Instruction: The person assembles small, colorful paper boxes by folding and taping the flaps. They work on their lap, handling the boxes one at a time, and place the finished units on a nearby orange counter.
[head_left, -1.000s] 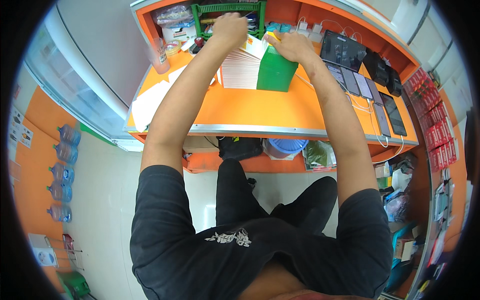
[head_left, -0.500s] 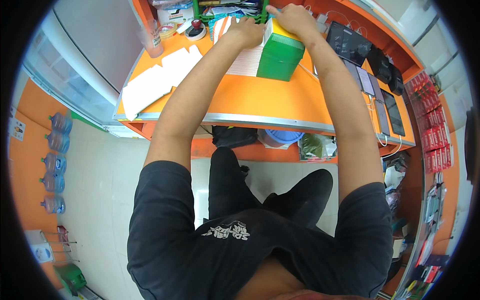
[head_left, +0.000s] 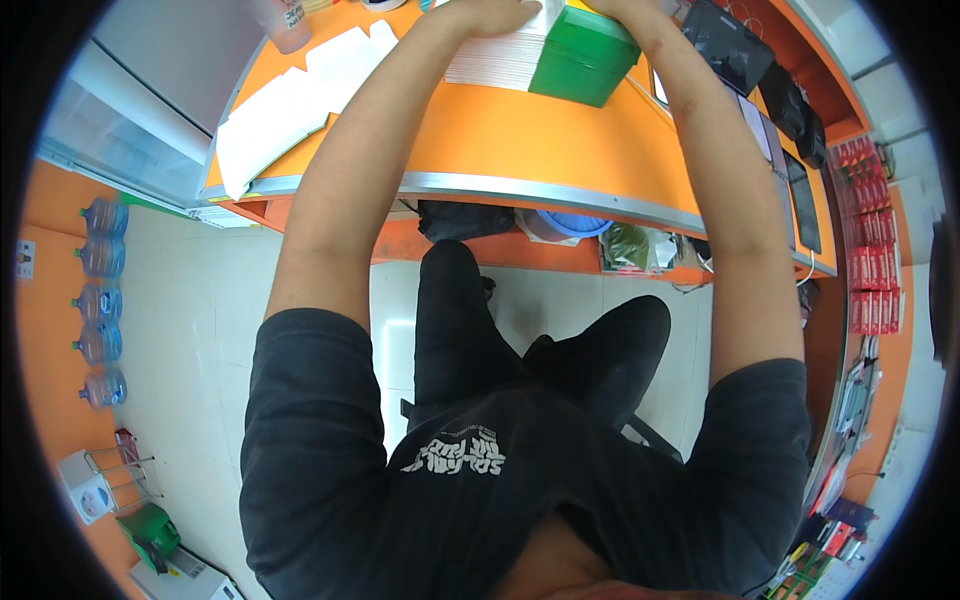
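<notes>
Both arms stretch to twelve o'clock over the orange counter (head_left: pixel 480 130). The left hand (head_left: pixel 490 12) lies on the white card stack (head_left: pixel 492 62); the right hand (head_left: pixel 620 8) tops the green box (head_left: pixel 580 62) beside it (fingers cut off, can't tell). Squaring the stack, seemingly; next needs a firm grip.

Black short-sleeved t-shirt (head_left: pixel 520 500) (white print on chest, 6 o'clock), black trousers (head_left: pixel 470 320), bare forearms.
</notes>
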